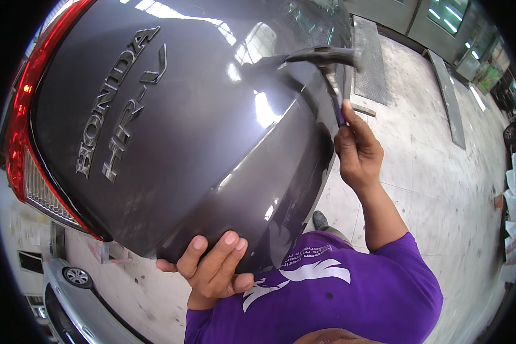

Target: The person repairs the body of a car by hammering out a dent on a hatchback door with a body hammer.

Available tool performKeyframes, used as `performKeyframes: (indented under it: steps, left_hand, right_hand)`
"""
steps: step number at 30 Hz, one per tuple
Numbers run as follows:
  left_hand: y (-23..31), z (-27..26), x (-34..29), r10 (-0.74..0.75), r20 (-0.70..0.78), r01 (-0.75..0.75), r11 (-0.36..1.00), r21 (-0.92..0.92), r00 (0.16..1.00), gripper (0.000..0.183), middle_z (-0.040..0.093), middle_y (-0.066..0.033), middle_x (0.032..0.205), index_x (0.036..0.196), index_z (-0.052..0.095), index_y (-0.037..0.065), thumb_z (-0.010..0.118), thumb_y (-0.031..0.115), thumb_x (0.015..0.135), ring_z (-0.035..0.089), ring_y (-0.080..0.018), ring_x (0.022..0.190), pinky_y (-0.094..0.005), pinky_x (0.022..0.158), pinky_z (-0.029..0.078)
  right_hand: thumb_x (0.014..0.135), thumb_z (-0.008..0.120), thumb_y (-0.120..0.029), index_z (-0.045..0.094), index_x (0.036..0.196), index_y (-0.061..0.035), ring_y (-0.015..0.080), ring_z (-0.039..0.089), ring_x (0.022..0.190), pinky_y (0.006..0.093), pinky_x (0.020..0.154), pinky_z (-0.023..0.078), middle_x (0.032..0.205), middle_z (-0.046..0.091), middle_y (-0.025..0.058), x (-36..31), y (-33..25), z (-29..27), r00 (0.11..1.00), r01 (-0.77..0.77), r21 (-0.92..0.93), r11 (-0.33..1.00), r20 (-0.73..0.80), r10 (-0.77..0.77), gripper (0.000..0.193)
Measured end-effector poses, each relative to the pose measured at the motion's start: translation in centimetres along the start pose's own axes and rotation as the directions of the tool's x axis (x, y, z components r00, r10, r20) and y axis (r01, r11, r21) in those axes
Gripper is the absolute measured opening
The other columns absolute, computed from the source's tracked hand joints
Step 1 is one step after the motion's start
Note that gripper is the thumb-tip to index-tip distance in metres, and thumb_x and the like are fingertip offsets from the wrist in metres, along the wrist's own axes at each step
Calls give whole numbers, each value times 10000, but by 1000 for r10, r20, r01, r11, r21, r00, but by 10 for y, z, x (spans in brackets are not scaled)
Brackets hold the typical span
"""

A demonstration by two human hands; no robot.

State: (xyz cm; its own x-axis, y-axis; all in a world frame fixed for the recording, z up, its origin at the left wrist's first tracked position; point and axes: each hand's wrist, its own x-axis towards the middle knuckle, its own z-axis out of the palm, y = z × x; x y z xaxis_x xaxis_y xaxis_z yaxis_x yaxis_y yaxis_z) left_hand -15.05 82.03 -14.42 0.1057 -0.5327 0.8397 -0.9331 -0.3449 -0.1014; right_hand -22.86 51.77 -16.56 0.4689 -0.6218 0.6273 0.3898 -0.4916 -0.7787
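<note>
A dark grey, glossy car tailgate (172, 143) with chrome lettering (117, 100) and a red tail light (26, 109) fills the left and middle of the view. My right hand (361, 152) is closed round the handle of a hammer (325, 55), at the panel's right side. The hammer's long, curved head is slightly blurred and sits close over the paint; whether it touches cannot be told. Against the tailgate's near lower edge rests my left hand (215, 266), its fingers spread on the painted surface and holding no tool.
Beneath lies a pale tiled floor (395, 195), with metal ramp plates (372, 63) at the upper right. A silver car (80, 309) stands at the lower left. Along the right rim are a dark car's wheel (511, 132) and white sheets (514, 212).
</note>
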Motion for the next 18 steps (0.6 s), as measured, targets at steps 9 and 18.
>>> performKeyframes:
  steps: [9,18]
  left_hand:
    - [-6,7,7,107,-96,-107,994,2,990,401,724,53,1067,893,768,174,430,377,965,465,-196,1318,-460,1237,0]
    - [-9,13,8,116,-147,-117,993,1,982,348,725,66,1045,896,766,189,471,365,953,485,-183,1290,-455,1240,23]
  right_hand:
    - [1011,475,-6,499,1424,-35,51,472,650,208,586,413,840,579,-5,-4,-19,10,988,-156,-29,987,6,156,415]
    - [1000,513,-25,548,1396,-77,50,468,663,205,611,422,852,579,-21,-6,-25,14,992,-116,63,991,-47,119,401]
